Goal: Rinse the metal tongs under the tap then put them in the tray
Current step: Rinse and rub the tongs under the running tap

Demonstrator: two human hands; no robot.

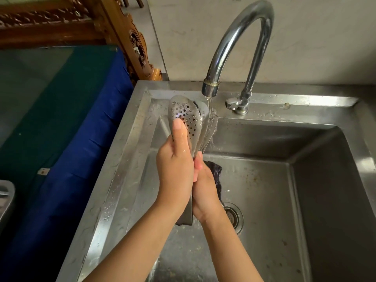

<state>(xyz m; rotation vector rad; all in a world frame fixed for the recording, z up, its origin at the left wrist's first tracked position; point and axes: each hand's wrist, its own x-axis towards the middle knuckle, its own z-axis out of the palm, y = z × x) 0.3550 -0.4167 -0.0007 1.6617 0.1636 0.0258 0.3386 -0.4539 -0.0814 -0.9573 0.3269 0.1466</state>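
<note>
Head view: the rinse is under way. The left hand (176,171) wraps the perforated metal tongs (188,119), thumb pressed flat on one blade; the right hand (205,190) closes fingers around the handles below. Tap (210,89) water strikes the far blade beyond the fingertips. Placing them in the tray (6,197), left of both hands, remains.

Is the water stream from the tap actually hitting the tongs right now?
Touching. The head view shows the water stream falling from the tap onto the right edge of the tongs and spreading down the metal.
</note>
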